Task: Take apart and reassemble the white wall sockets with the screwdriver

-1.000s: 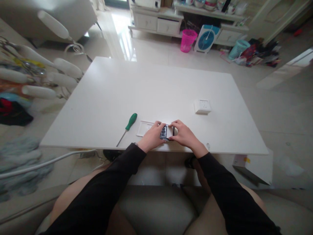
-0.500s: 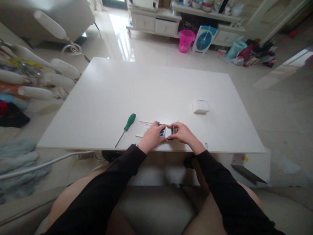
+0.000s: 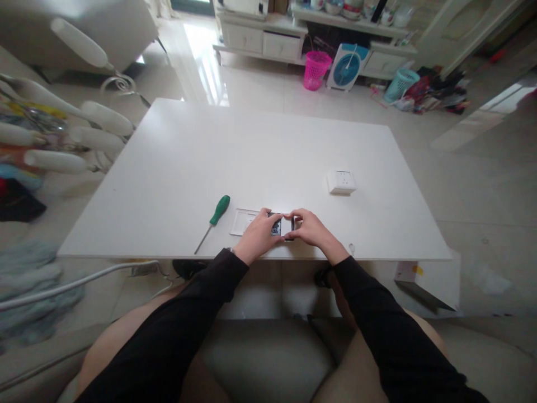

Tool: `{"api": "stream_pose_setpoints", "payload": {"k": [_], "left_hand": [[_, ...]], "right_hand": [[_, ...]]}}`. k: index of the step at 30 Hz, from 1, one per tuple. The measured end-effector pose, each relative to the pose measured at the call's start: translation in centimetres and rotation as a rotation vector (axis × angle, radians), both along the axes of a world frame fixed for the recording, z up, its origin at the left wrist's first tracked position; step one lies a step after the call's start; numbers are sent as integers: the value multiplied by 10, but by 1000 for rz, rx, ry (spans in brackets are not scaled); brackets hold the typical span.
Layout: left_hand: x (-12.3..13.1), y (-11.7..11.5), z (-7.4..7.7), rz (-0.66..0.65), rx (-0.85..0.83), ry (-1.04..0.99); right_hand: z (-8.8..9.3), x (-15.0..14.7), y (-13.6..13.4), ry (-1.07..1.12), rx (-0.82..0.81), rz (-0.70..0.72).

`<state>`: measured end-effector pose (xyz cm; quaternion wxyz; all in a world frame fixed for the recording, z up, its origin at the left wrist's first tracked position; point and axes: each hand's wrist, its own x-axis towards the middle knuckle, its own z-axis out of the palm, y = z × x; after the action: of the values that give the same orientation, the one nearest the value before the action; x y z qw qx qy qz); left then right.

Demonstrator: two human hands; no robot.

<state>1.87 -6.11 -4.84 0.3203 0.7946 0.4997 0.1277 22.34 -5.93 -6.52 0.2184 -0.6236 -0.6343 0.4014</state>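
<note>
Close to the table's near edge, my left hand grips the left side of a small black-and-white socket module, fingers closed round it. My right hand pinches the module's right end between thumb and fingers. A white rectangular frame plate lies flat on the table, partly covered by my left hand. Left of the plate rests a screwdriver with a green handle, its shaft pointing toward the near edge. Further to the right stands a white wall socket in its box. The module's underside is hidden.
The white table spans the middle of the view. A small clear item lies by my right wrist. On the floor beyond are a pink basket and a blue-white fan. White lamp arms reach beside the table's left edge.
The whole view has shifted slightly, so things appear a little further left. Both hands keep their hold on the module, with barely any finger movement.
</note>
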Motion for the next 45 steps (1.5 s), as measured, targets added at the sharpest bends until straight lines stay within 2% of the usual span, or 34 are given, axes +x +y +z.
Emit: {"api": "stream_pose_setpoints", "payload": {"k": [6,13,16,28,33,39,45], "left_hand": [[-2,0,-2,-6,2,7],[-2,-2,1,-21,-12,13],[-2,-2,2,-28,-17,0],[0,-2,6,-30,-27,-11],[-1,-1,6,-32,-30,-10],[0,-2,6,-38,-27,-7],[-6,3,8,-48,-67,-42]], "right_hand": [[3,0,-2,-11,6,30],[33,-5,-11,-173,137,157],[39,-7,-14,-231,160,172],[35,-4,-15,-375,140,210],[34,-3,-13,-335,139,232],[35,-5,-14,-302,126,184],[37,-8,-15,-371,134,189]]}}
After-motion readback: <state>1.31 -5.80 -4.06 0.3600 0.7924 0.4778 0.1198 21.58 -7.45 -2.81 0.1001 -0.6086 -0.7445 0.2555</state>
